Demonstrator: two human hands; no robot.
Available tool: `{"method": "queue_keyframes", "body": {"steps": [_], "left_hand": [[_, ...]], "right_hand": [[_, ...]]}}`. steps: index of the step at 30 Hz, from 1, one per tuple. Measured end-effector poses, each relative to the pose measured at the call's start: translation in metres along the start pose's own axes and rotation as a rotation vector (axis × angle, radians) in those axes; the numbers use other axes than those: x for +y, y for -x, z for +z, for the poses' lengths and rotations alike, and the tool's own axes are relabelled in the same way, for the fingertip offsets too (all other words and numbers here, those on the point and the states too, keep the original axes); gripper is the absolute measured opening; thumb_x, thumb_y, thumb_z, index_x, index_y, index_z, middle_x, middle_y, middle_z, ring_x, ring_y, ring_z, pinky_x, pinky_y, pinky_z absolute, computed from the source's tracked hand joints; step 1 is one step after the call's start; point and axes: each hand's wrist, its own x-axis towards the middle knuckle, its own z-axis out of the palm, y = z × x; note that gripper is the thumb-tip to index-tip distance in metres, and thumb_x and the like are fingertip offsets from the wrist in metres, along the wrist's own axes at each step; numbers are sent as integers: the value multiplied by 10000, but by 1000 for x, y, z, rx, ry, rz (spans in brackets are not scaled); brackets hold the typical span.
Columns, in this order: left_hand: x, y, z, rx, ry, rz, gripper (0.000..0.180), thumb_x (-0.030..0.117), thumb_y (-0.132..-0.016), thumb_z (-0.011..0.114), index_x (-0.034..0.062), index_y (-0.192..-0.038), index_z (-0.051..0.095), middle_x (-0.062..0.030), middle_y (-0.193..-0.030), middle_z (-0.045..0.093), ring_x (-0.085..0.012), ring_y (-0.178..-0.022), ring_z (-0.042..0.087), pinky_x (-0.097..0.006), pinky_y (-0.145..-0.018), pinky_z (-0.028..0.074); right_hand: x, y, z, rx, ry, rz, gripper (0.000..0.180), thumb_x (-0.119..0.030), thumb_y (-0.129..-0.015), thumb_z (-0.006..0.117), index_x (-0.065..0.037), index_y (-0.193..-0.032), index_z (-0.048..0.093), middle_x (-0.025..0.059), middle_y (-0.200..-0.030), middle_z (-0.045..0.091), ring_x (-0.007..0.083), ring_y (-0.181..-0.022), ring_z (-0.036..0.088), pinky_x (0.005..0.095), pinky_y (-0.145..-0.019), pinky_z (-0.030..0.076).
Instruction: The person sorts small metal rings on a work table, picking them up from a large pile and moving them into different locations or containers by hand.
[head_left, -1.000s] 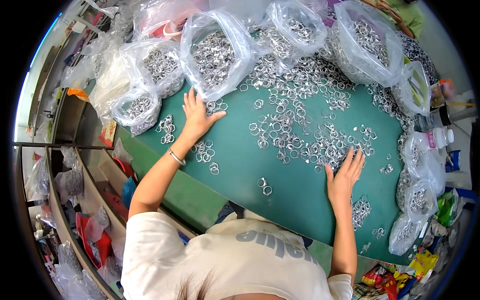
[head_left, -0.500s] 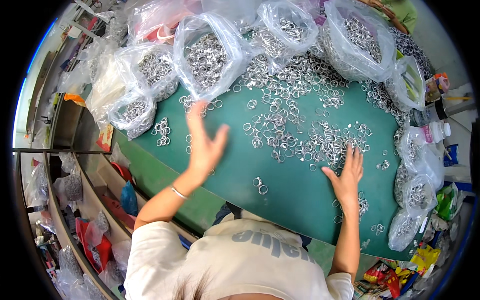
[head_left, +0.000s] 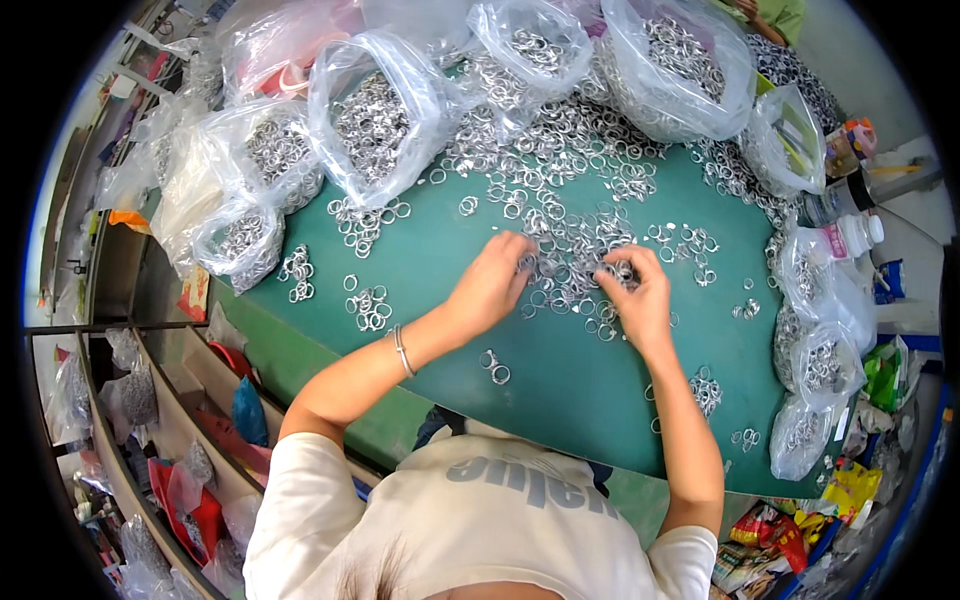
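Note:
Silvery metal rings lie in a loose pile at the middle of the green tabletop. My left hand is at the pile's left edge, its fingers curled together among the rings; what they pinch is blurred and partly hidden. On the other side, my right hand has thumb and fingers bent around a few rings. Several rings lie just below, between the two hands. A small cluster of rings sits left of my left forearm, and a few rings lie nearer to me.
Clear plastic bags full of rings, such as the large bag, line the far edge. More bags stand along the right edge. Shelves with bags are at left. A person's arm shows at the far right.
My left hand has moved right from beside the far-left bag to the central pile, its fingers closing. My right hand has shifted left and bent its fingers around rings.

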Motion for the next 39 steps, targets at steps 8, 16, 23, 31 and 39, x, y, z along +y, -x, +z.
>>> {"method": "queue_keyframes", "body": {"steps": [8, 16, 23, 31, 39], "left_hand": [[8, -51, -23, -103, 800, -366, 444, -26, -855, 573, 23, -1283, 471, -149, -1324, 482, -237, -1164, 531, -350, -892, 499], [37, -21, -1, -212, -198, 198, 547, 143, -743, 718, 109, -1252, 520, -115, -1376, 402, -341, -1254, 376, -454, -993, 352], [23, -24, 18, -165, -210, 244, 250, 75, -777, 666, 54, -1011, 579, -84, -1173, 535, -272, -1072, 498, -389, -919, 364], [28, -28, 5, 44, 72, -8, 78, -19, -837, 587, -1, -910, 565, -135, -947, 618, -285, -860, 603, -355, -759, 470], [35, -57, 5, 23, 198, -105, 115, -36, -853, 557, -16, -960, 596, -153, -864, 645, -304, -744, 642, -348, -658, 502]], "right_hand": [[7, -24, -63, 39, -922, 549, 370, -46, -913, 539, 10, -1271, 463, 120, -1140, 579, 220, -1007, 589, 340, -786, 522], [-1, 5, -72, -26, 197, 124, 316, 23, -785, 634, -39, -1094, 608, 116, -1166, 566, 266, -1081, 543, 352, -840, 485], [7, 10, -36, -111, 497, -226, 136, 8, -719, 679, -11, -835, 610, 105, -956, 586, 289, -932, 545, 364, -792, 439], [-28, 15, -60, -93, -1053, 669, 133, -99, -905, 570, -13, -1003, 591, 68, -833, 614, 124, -734, 575, 242, -650, 458], [10, -14, -26, -39, 428, -203, 148, -47, -796, 652, -68, -942, 668, 97, -844, 512, 264, -638, 544, 373, -595, 443]]}}
